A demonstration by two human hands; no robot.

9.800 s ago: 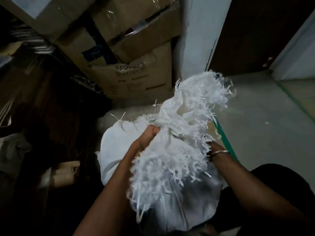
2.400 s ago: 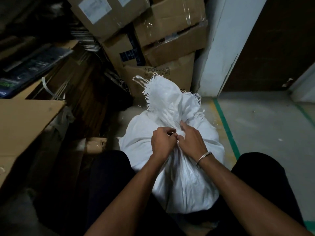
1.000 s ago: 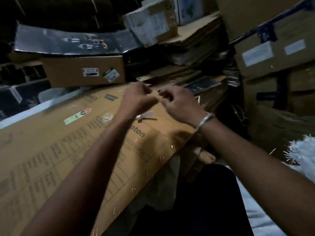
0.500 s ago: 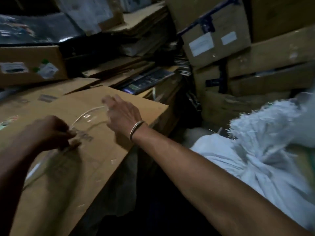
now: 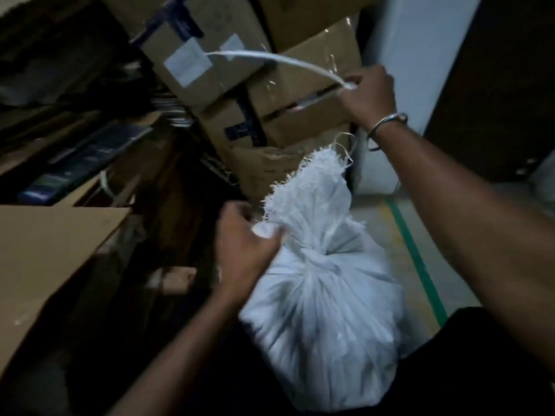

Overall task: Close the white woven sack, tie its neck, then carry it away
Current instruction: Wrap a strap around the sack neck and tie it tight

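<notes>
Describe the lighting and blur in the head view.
Head view: dim overall, the left shelves nearly black; the white sack is brightest; motion blur smears the left hand and the white strip held by the right hand; wide-angle bending tilts the cardboard boxes.

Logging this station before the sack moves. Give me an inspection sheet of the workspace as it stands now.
Surface: grey floor with a green stripe.
Job's things: white woven sack upright, neck gathered, frayed top up; white strap raised above it.
Clutter: flat cardboard sheet at left.
Grippers: left hand pinching the sack neck; right hand gripping one end of the strap, bangle on wrist.
Cables: nothing seen.
Surroundings: stacked cardboard boxes behind the sack, white wall, dark door.
</notes>
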